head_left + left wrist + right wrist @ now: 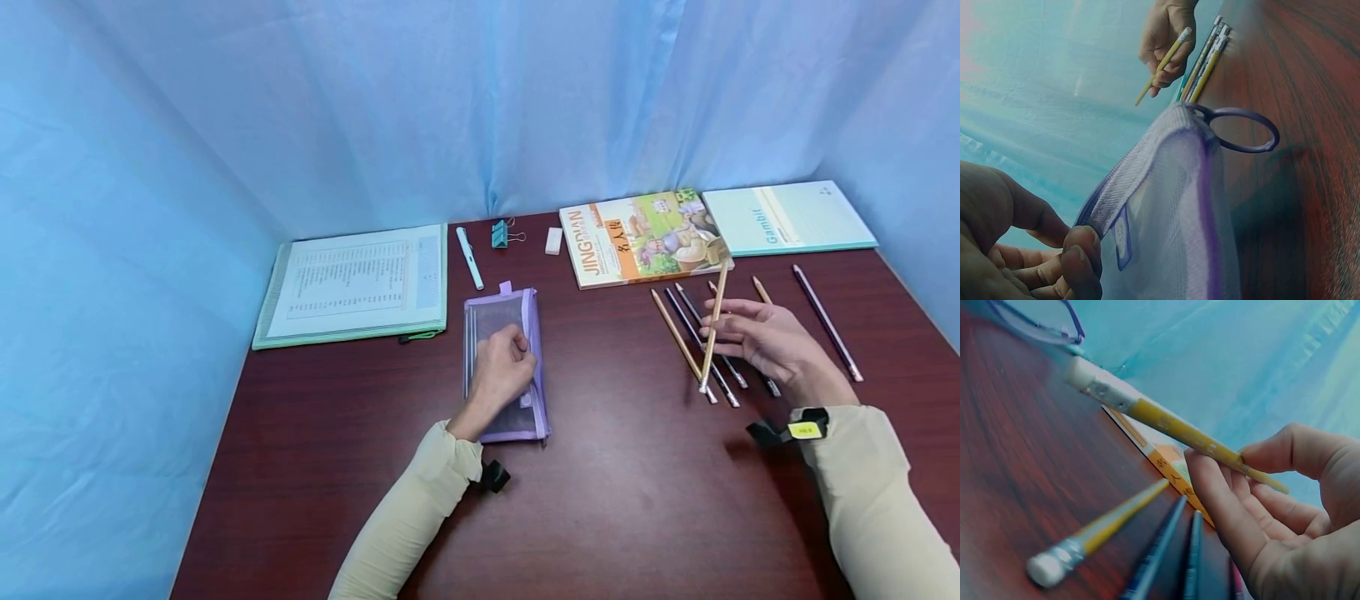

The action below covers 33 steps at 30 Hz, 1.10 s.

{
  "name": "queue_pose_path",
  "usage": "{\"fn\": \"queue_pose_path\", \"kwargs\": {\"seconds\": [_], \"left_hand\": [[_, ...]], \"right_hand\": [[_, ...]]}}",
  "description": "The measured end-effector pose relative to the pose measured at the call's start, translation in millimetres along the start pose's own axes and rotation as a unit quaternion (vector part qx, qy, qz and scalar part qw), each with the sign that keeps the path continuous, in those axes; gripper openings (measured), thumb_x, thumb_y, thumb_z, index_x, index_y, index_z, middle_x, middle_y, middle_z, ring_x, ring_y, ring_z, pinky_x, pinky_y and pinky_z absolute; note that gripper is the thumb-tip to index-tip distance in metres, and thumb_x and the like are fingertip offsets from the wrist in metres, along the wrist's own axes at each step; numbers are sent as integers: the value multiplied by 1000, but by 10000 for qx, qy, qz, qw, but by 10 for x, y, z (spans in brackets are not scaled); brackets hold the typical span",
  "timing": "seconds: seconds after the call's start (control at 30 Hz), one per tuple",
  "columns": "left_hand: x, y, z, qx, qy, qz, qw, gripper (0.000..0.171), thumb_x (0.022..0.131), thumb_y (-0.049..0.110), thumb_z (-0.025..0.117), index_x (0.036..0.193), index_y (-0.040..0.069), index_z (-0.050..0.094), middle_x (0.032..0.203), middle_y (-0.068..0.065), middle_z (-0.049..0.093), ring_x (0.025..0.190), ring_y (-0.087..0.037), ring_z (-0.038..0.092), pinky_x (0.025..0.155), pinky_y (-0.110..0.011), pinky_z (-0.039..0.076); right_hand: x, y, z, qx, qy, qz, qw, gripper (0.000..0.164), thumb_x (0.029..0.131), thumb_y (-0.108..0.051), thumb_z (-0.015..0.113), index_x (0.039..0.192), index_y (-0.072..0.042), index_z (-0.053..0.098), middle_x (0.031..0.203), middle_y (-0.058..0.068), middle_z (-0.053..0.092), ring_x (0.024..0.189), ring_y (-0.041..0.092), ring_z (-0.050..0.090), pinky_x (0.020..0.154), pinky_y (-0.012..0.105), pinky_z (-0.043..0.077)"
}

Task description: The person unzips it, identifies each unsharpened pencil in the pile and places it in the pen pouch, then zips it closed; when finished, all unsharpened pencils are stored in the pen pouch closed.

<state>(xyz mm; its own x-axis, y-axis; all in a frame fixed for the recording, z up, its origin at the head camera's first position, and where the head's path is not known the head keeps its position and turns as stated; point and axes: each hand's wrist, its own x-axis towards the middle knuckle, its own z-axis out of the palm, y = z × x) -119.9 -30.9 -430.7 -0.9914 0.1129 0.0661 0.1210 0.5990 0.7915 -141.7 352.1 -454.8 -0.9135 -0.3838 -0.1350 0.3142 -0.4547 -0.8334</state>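
My left hand (pixel 498 372) pinches the upper edge of a purple mesh zip pouch (pixel 512 427); in the left wrist view, that edge (pixel 1129 169) is lifted between thumb and fingers. A few slim sticks show through the mesh on its left side. Above the table at the right, my right hand (pixel 776 343) pinches a yellow pencil (pixel 720 292). Its white eraser end (pixel 1082 372) points toward the pouch side in the right wrist view. Several pencils lie beneath and around this hand, including another yellow pencil (pixel 677 337) and dark ones.
A purple pencil (pixel 827 323) lies at the far right. Along the back are a document folder (pixel 352 283), a pale blue pen (pixel 470 258), a teal binder clip (pixel 499 234), a white eraser (pixel 553 241), an illustrated book (pixel 637 237) and a pale green notebook (pixel 810 217). Blue curtains enclose the table.
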Motion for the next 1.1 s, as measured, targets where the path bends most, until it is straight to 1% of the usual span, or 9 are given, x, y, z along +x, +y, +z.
{"fn": "queue_pose_path", "kwargs": {"seconds": [0.13, 0.27, 0.47, 0.63, 0.7, 0.87, 0.93, 1.0, 1.1], "left_hand": [[-2, 2, -1, -2, -15, -20, 10000, 6, 79, 0, 60, 77, 6, 58, 56, 3, 50, 49, -5, 45, 46, -19, 34], [-3, -4, 4, -5, -4, -41, 10000, 5, 78, 0, 60, 77, 5, 59, 56, 3, 51, 49, -5, 45, 46, -19, 34], [1, -9, 11, -10, 9, -58, 10000, 6, 78, 1, 60, 77, 6, 58, 56, 3, 50, 49, -5, 45, 47, -20, 35], [6, -6, 5, -3, 13, -45, 10000, 6, 78, 1, 60, 76, 7, 58, 56, 3, 51, 49, -5, 45, 47, -19, 35], [8, -8, 3, -5, 27, -31, 10000, 6, 78, 1, 60, 76, 6, 58, 56, 3, 51, 49, -5, 45, 47, -19, 34], [6, -12, -4, -7, 29, -36, 10000, 6, 78, 1, 60, 76, 6, 58, 55, 3, 50, 48, -5, 45, 46, -19, 34], [6, -10, -9, -9, 24, -39, 10000, 6, 78, 1, 60, 76, 7, 58, 55, 3, 50, 48, -5, 45, 46, -19, 34], [6, -8, -11, -25, 20, -31, 10000, 6, 79, 1, 60, 77, 6, 59, 55, 3, 50, 48, -5, 45, 46, -19, 34], [10, -5, -15, -50, 15, -43, 10000, 6, 79, 1, 60, 77, 7, 58, 55, 3, 51, 46, -5, 44, 44, -19, 34]], "right_hand": [[19, 73, 20, 347, -143, 122, 9992, 42, 101, 13, 33, 121, -1, 67, 106, 14, 73, 97, 23, 74, 80, 39, 61], [54, 126, 75, 508, -181, 237, 9983, 41, 101, 12, 32, 122, -1, 66, 107, 13, 72, 97, 23, 74, 81, 39, 61], [145, 192, 258, 461, -375, 384, 9975, 39, 101, 11, 35, 122, -2, 65, 106, 13, 72, 98, 21, 73, 83, 38, 61], [280, 283, 491, 191, -595, 505, 9968, 39, 100, 12, 36, 123, -3, 65, 103, 10, 73, 95, 19, 73, 83, 38, 61], [347, 338, 602, -6, -629, 599, 9962, 38, 100, 11, 38, 122, -5, 65, 102, 9, 73, 94, 18, 73, 83, 39, 61], [536, 507, 900, -538, -484, 961, 9927, 33, 99, 8, 45, 120, -8, 65, 99, 6, 73, 91, 16, 73, 83, 39, 61], [616, 582, 1018, -721, -411, 1102, 9904, 30, 99, 6, 47, 121, -7, 63, 98, 5, 73, 90, 15, 72, 83, 39, 61], [695, 656, 1131, -901, -348, 1274, 9871, 29, 98, 5, 48, 125, -2, 58, 96, 4, 73, 89, 15, 72, 81, 39, 61], [811, 764, 1278, -1300, -351, 1542, 9788, 37, 98, 3, 50, 135, 8, 47, 94, 2, 73, 87, 14, 72, 79, 37, 61]]}}
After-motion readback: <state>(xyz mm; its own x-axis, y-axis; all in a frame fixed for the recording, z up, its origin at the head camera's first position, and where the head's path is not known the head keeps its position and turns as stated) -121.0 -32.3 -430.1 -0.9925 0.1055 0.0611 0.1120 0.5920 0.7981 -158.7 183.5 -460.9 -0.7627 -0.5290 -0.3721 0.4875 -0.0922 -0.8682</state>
